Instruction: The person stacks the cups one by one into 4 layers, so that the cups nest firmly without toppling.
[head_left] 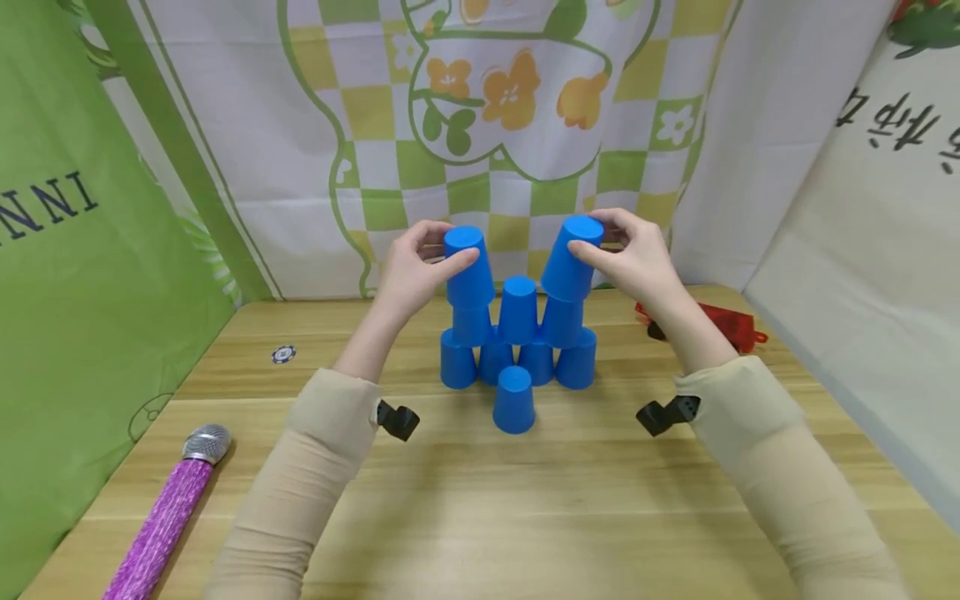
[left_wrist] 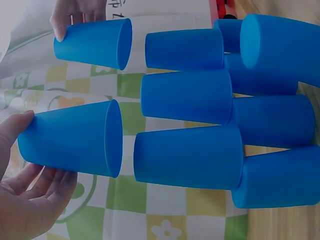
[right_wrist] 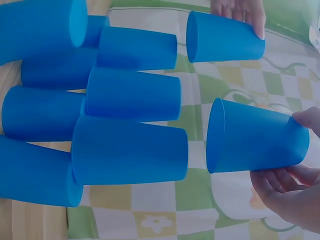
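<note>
My left hand (head_left: 412, 271) holds an upside-down blue cup (head_left: 468, 271) near its base, thumb on one side and fingers on the other. My right hand (head_left: 641, 254) grips a second blue cup (head_left: 572, 262) the same way, slightly tilted. Below them stands a stack of upside-down blue cups: a bottom row (head_left: 457, 362) of several, and three on top, with a middle cup (head_left: 519, 310) between the outer two. In the left wrist view a gap shows between the held cup (left_wrist: 75, 137) and the left second-row cup (left_wrist: 187, 157). The right wrist view shows a similar gap beside the right held cup (right_wrist: 257, 137).
A single blue cup (head_left: 513, 402) stands upside down in front of the stack. On the wooden table (head_left: 480, 517), a purple microphone (head_left: 168, 517) lies at the left, a poker chip (head_left: 283, 354) behind it. A red object (head_left: 727, 327) lies behind my right forearm. Printed cloth hangs behind.
</note>
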